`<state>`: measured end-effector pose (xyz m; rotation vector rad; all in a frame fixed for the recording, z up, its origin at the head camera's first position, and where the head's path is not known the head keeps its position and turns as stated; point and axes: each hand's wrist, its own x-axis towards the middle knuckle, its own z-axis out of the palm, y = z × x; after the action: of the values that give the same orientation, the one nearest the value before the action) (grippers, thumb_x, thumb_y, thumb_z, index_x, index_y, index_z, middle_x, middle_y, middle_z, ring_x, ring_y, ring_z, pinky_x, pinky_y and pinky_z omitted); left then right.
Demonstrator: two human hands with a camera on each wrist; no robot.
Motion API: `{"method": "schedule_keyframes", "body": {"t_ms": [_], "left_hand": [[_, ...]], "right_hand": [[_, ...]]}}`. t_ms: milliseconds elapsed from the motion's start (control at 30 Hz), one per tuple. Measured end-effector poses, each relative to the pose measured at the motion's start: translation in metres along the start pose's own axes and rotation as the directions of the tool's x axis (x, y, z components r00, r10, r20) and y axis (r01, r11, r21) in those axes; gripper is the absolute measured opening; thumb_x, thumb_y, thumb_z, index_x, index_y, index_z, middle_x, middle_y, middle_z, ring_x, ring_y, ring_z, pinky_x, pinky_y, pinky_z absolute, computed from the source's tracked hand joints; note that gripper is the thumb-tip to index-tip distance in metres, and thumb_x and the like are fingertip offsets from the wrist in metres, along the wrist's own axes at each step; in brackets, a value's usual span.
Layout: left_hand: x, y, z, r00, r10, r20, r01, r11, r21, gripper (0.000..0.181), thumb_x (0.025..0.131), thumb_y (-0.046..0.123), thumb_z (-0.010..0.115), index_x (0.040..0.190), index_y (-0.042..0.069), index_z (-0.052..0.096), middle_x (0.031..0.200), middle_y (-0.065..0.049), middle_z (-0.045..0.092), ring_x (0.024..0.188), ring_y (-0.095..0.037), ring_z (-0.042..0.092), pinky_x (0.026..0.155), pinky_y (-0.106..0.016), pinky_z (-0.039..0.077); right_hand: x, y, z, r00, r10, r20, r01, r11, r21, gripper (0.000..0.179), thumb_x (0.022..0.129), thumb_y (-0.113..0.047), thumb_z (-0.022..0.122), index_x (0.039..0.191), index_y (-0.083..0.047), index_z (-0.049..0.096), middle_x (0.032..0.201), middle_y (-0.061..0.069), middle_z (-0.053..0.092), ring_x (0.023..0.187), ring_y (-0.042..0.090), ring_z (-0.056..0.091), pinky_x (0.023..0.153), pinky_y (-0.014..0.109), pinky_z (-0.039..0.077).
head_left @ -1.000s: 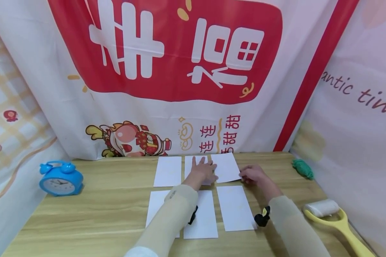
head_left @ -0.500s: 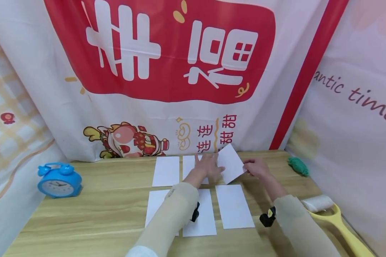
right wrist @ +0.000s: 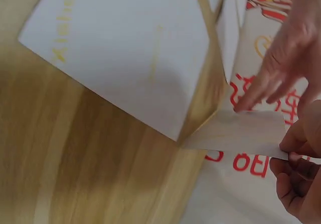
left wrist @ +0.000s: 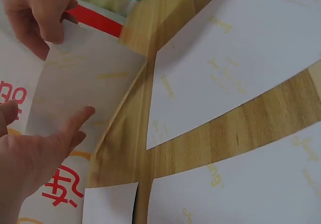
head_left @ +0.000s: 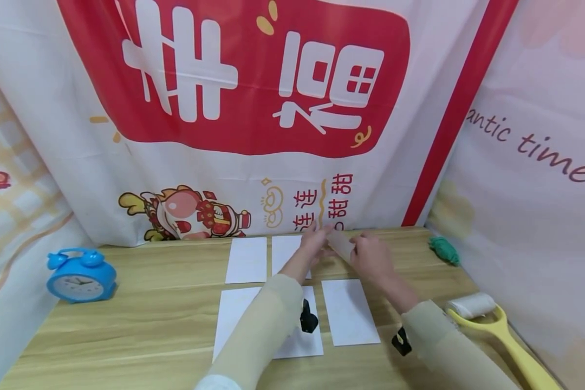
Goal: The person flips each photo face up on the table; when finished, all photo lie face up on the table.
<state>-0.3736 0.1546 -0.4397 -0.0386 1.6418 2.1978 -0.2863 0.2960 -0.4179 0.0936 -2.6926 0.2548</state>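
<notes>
My right hand (head_left: 374, 259) pinches a white paper card (head_left: 340, 245) by its edge near the back of the table. The card is tilted up off the wood, and faint yellow print shows on it in the left wrist view. Beside it, my left hand (head_left: 314, 245) touches the card's face with an extended index finger (left wrist: 83, 117). In the right wrist view the left hand's fingers look mostly straight. More white cards lie flat: a back-left card (head_left: 246, 260), a back-middle card (head_left: 284, 252) partly behind the left hand, and a front-right card (head_left: 351, 312). My left forearm covers part of the front cards.
On the left stands a blue alarm clock (head_left: 81, 275). A green bundle (head_left: 444, 250) lies at the back right, and a lint roller with a yellow handle (head_left: 512, 344) lies at the right. A printed cloth (head_left: 253, 146) hangs behind the wooden table (head_left: 141, 319).
The right hand has lifted and turned the card from lying nearly flat to standing steeply tilted. My left hand has moved from the back-middle card to the lifted card.
</notes>
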Motion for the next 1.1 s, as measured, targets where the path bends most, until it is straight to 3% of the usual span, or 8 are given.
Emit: {"method": "schedule_keyframes", "body": {"t_ms": [233,333,433,533,667,867,967,1100], "left_hand": [[0.004,-0.006,0.000,0.990,0.032,-0.139,-0.041,0.997,-0.063,0.071,0.097,-0.004,0.057,0.163,0.007,0.031,0.159,-0.031,0.042,0.128,-0.043,0.064,0.098,-0.045,0.063],[0.007,-0.007,0.001,0.963,0.085,-0.256,-0.070,0.995,0.066,0.065,0.089,-0.010,0.061,0.152,0.000,0.048,0.151,-0.032,0.052,0.113,-0.040,0.073,0.081,-0.034,0.067],[0.011,-0.008,-0.001,0.921,0.151,-0.360,-0.052,0.961,0.271,0.055,0.081,-0.009,0.066,0.135,-0.002,0.065,0.138,-0.030,0.064,0.102,-0.037,0.077,0.071,-0.031,0.067],[0.014,-0.008,-0.004,0.887,0.217,-0.408,-0.013,0.894,0.448,0.048,0.075,-0.004,0.070,0.122,0.003,0.074,0.125,-0.024,0.073,0.101,-0.034,0.077,0.079,-0.034,0.065],[0.017,-0.009,-0.005,0.869,0.287,-0.403,-0.002,0.817,0.577,0.047,0.073,-0.001,0.070,0.118,0.009,0.077,0.121,-0.018,0.077,0.112,-0.035,0.073,0.098,-0.040,0.060],[0.018,-0.015,-0.003,0.891,0.368,-0.267,-0.046,0.657,0.753,0.039,0.077,0.000,0.066,0.114,0.007,0.076,0.113,-0.016,0.078,0.104,-0.036,0.073,0.090,-0.046,0.062],[0.017,-0.018,-0.002,0.907,0.376,-0.191,-0.068,0.578,0.814,0.047,0.083,0.003,0.067,0.130,0.004,0.066,0.123,-0.020,0.074,0.109,-0.040,0.072,0.093,-0.049,0.061],[0.015,-0.020,-0.003,0.931,0.365,-0.024,-0.129,0.388,0.913,0.054,0.093,0.011,0.066,0.145,0.004,0.053,0.133,-0.022,0.069,0.113,-0.041,0.071,0.096,-0.050,0.061]], "right_hand": [[-0.003,-0.016,0.014,0.998,-0.003,0.069,0.001,0.999,0.040,0.024,0.084,-0.002,0.070,0.106,-0.002,0.079,0.092,0.012,0.072,0.070,0.022,0.064,0.059,0.034,0.055],[-0.002,-0.020,0.020,0.993,-0.007,0.116,0.001,0.999,0.051,0.021,0.085,-0.003,0.071,0.104,-0.004,0.079,0.090,0.010,0.071,0.069,0.018,0.061,0.059,0.030,0.053],[-0.002,-0.022,0.026,0.989,-0.043,0.140,0.035,0.998,0.060,0.016,0.086,-0.004,0.072,0.101,-0.005,0.079,0.093,0.010,0.072,0.073,0.018,0.060,0.065,0.031,0.055],[-0.003,-0.017,0.032,0.986,-0.096,0.138,0.085,0.993,0.087,0.017,0.089,-0.011,0.074,0.104,-0.005,0.077,0.107,0.015,0.074,0.090,0.026,0.069,0.083,0.043,0.062],[-0.005,0.000,0.044,0.977,-0.144,0.156,0.116,0.978,0.174,0.032,0.094,-0.022,0.071,0.119,-0.002,0.072,0.128,0.024,0.069,0.118,0.041,0.066,0.104,0.057,0.055],[-0.006,0.021,0.055,0.933,-0.143,0.331,0.076,0.975,0.207,0.046,0.102,-0.031,0.060,0.141,-0.006,0.062,0.143,0.031,0.060,0.129,0.049,0.059,0.110,0.063,0.049],[-0.006,0.027,0.061,0.902,-0.139,0.408,0.062,0.979,0.195,0.051,0.104,-0.033,0.056,0.147,-0.005,0.056,0.147,0.032,0.056,0.134,0.052,0.055,0.114,0.065,0.045],[-0.005,0.035,0.066,0.884,-0.109,0.454,0.045,0.988,0.149,0.053,0.106,-0.036,0.051,0.150,-0.006,0.054,0.154,0.030,0.050,0.141,0.054,0.047,0.118,0.067,0.040]]}}
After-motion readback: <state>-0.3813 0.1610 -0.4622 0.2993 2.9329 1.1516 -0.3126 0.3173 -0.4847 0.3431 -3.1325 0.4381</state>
